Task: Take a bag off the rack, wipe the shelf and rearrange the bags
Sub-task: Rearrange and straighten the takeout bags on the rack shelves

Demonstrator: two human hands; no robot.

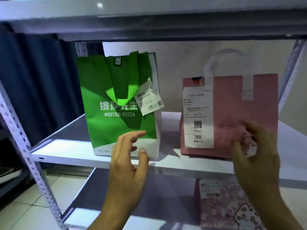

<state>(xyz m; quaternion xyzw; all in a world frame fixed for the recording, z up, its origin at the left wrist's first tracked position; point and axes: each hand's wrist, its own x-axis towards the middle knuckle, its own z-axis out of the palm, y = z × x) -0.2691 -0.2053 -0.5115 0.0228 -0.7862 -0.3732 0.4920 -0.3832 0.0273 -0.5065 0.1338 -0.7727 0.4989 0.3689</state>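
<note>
- Green Mister Pizza bag (116, 103) is stood on the shelf (66, 151) at 9 o'clock; left hand (127, 165) is held apart, fingers relaxed.
- Pink bag (240, 113) at 3 o'clock; whether anything is pinched by the right hand (255, 156) cannot be told.

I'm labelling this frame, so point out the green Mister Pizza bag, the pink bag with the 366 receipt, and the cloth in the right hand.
green Mister Pizza bag (106, 127): head view, lower front panel.
pink bag (232, 103): head view, bare front right of the receipt.
cloth (251, 149): head view, pale bit showing between the right hand's fingers.

Left hand (127, 161) spread loosely; right hand (255, 156) fingers curled.
</note>
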